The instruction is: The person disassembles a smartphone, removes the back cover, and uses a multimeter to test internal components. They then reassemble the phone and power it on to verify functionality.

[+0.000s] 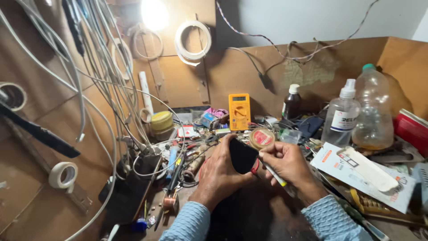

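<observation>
My left hand (218, 172) grips a black phone (243, 156) by its left edge and holds it tilted up above the dark bench top. My right hand (287, 163) holds the phone's right edge and also pinches a thin white and yellow tool (276, 176) that points down to the right. Both light blue sleeves show at the bottom. A round red-lidded tin (262, 137) sits just behind the phone.
A yellow multimeter (239, 111) leans on the back wall. A dark bottle (292, 102), a clear spray bottle (342, 117) and a large plastic bottle (374, 111) stand at right. White cables (102, 71) hang at left over another dark phone (131, 187). Tape roll (62, 175) hangs left.
</observation>
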A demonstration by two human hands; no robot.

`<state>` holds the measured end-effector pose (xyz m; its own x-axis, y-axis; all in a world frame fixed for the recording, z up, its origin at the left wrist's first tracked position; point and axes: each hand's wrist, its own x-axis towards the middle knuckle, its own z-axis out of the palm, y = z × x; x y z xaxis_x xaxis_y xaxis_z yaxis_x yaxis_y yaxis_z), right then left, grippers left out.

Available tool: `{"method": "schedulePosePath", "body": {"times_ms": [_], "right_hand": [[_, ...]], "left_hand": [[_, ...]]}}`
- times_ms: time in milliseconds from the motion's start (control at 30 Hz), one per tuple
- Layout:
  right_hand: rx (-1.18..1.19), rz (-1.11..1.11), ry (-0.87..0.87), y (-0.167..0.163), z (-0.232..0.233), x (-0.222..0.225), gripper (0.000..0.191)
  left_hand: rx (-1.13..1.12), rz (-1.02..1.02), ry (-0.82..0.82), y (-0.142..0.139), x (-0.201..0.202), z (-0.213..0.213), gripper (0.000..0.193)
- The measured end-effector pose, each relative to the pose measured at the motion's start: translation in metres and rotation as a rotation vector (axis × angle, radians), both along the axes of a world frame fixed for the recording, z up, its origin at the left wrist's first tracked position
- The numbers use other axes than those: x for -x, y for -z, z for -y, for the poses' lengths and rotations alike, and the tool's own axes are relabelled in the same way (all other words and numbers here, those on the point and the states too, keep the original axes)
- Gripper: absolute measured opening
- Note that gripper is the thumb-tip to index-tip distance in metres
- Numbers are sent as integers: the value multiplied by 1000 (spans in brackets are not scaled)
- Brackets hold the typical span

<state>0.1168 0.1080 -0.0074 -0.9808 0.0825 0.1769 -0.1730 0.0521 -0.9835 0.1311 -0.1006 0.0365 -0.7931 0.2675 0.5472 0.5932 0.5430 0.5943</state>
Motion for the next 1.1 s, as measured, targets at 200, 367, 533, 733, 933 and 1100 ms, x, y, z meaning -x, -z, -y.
{"method": "schedulePosePath", "body": {"times_ms": [200, 367, 533, 733, 933, 1100], "right_hand": [[31, -1, 239, 8, 2, -10, 20], [-523, -197, 463, 11, 7, -25, 19], [-896, -134, 560, 12, 7, -29, 20], [-1086, -393, 640, 14, 8, -33, 28], [-664, -407, 416, 22, 31, -45, 39], [-107, 107, -118, 29, 47, -58, 50]], "left_hand": [[-33, 46, -34, 2, 0, 8, 100], [-337, 240, 15, -5, 4, 10, 97], [-783, 634, 117, -6, 7, 5, 85], [-1067, 611, 232, 21, 9, 0, 71], [-1272, 686, 343, 45, 19, 9, 53], [-1376, 695, 509, 47, 16, 11, 37]]}}
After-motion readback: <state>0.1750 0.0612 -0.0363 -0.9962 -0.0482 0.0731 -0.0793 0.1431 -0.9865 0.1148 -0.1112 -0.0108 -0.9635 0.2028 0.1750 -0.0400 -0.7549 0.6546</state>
